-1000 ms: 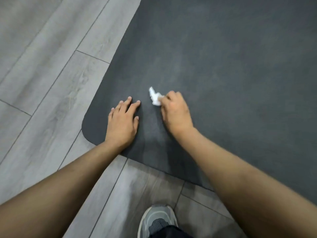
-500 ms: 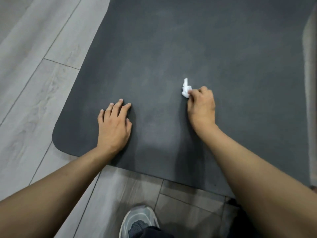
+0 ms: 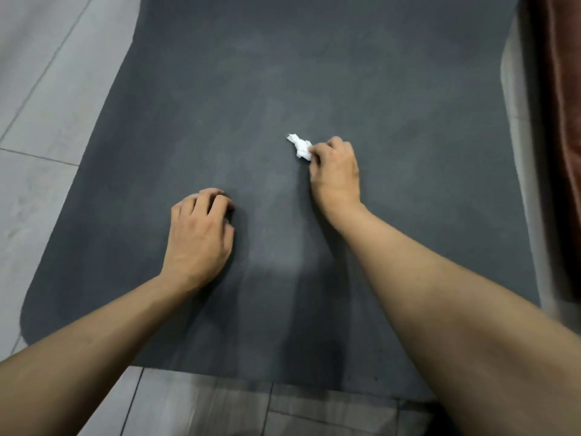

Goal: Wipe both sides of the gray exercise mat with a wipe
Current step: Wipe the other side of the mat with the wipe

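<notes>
On the floor [image 3: 47, 121] the mat [image 3: 314, 73] lay flat, its near end towards the person. Near the mat's middle the right hand [image 3: 334, 171] pinched a small crumpled wipe [image 3: 300, 146] against the surface, fingers curled round it. The left hand [image 3: 199, 234] rested nearer on the mat, fingers curled under, holding nothing. The wipe was bunched into a wad, so strokes would likely be narrow and could leave strips unwiped, particularly along the right edge beside the brown cloth [image 3: 562, 121]. It might also tear or roll. If the left hand lifted, the mat could slide or ruck on the smooth floor.
</notes>
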A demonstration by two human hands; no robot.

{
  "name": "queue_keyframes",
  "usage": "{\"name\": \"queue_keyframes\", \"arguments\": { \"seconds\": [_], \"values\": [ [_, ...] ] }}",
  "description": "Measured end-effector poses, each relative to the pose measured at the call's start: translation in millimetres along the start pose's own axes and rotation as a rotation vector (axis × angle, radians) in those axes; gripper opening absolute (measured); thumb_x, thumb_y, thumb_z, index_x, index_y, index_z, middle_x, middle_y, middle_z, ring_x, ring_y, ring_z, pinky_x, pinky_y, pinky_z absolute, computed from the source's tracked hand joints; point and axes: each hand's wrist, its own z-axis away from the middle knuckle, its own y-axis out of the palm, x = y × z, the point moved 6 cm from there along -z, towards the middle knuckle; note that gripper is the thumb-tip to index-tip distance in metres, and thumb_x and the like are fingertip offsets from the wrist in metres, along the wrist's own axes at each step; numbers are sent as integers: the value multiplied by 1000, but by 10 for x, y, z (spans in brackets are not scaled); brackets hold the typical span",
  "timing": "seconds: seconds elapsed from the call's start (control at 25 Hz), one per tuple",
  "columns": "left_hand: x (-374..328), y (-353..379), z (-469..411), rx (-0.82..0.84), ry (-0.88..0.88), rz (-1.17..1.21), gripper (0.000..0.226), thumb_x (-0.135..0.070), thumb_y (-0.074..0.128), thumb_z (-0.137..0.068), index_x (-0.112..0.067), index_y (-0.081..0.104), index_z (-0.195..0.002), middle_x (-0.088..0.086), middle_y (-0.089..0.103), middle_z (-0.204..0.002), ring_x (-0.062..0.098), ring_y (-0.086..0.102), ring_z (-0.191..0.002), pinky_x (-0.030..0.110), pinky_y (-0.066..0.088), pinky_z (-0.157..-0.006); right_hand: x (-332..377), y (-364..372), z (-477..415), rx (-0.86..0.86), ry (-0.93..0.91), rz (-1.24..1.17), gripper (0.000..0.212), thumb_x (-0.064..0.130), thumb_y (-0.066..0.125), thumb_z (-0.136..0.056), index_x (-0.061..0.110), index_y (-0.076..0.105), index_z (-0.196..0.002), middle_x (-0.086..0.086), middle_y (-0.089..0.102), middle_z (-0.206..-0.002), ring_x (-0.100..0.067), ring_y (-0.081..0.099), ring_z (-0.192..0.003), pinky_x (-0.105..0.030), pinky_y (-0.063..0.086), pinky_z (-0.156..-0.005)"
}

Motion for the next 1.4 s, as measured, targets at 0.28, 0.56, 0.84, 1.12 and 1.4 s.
{"name": "queue_keyframes", "arguments": {
  "seconds": [0.28, 0.56, 0.84, 1.12, 1.4],
  "values": [
    [-689, 329, -626, 86, 251, 16, 49, -31, 44, -91, -13, 55, -136, 10, 50, -148, 36, 45, -137, 52, 32, -114, -297, -132, -68, 67, -301, 45, 18, 9, 60, -86, 11, 72, -100, -13, 59, -86, -32, 53, -78, -40, 46, -70],
    [-1640, 705, -1052, 154, 404, -41, 61, -41, 32, -97, -17, 44, -152, 11, 37, -161, 37, 33, -148, 55, 22, -122, -1777, -630, -525, -108, 412, 276, 26, 12, 50, -87, 9, 73, -98, -18, 60, -98, -37, 54, -93, -38, 38, -78],
    [-1849, 862, -1272, 161, 321, -57, 66, -44, 34, -97, -22, 33, -159, 5, 30, -166, 30, 24, -153, 52, 15, -125, -1612, -545, -818, 82, -78, 123, 16, 12, 61, -88, 9, 69, -102, -12, 62, -99, -33, 55, -85, -40, 48, -78],
    [-1872, 879, -1335, 161, 304, -57, 71, -43, 37, -94, -24, 26, -161, 3, 24, -168, 30, 20, -155, 52, 15, -125, -2548, -844, -1235, 5, 240, 264, 28, 7, 50, -86, 10, 72, -102, -17, 68, -94, -39, 60, -88, -43, 46, -76],
    [-1885, 863, -1356, 151, 309, -69, 70, -43, 36, -94, -23, 28, -160, 2, 24, -168, 30, 21, -155, 53, 16, -125, -1668, -256, -1421, 119, -88, 143, 19, 11, 60, -83, 16, 74, -95, -10, 66, -78, -31, 58, -75, -37, 43, -65]
  ]
}}
